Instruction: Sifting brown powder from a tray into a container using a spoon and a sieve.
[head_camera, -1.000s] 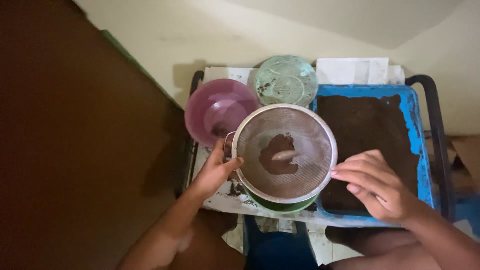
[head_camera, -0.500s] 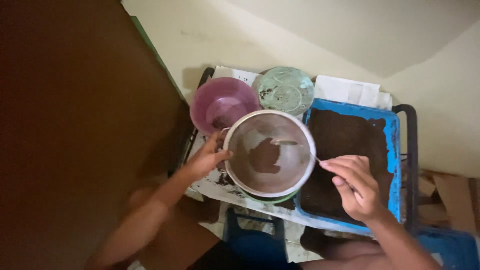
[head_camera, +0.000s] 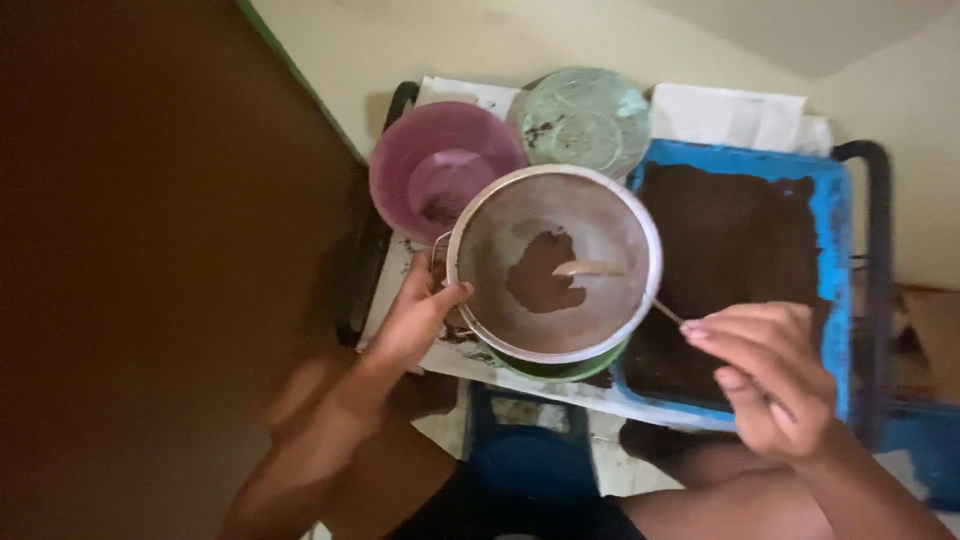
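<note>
A round metal sieve (head_camera: 490, 290) with a white rim sits over a green bowl (head_camera: 560, 365). A patch of dark brown powder (head_camera: 540, 285) lies in its mesh. My left hand (head_camera: 415, 320) grips the sieve's rim on the left side. My right hand (head_camera: 770, 375) pinches the thin handle of a spoon (head_camera: 590, 268), whose bowl rests in the sieve beside the powder.
A blue tray (head_camera: 830, 300) full of dark brown powder lies on the right. A pink plastic bowl (head_camera: 440, 170) and a pale green lid (head_camera: 585, 115) sit behind the sieve. White paper (head_camera: 730, 115) lies at the back. A brown door (head_camera: 150, 270) fills the left side.
The spoon has come into the sieve, held by my right hand, which earlier hovered at the sieve's right rim. The camera view has shifted and tilted.
</note>
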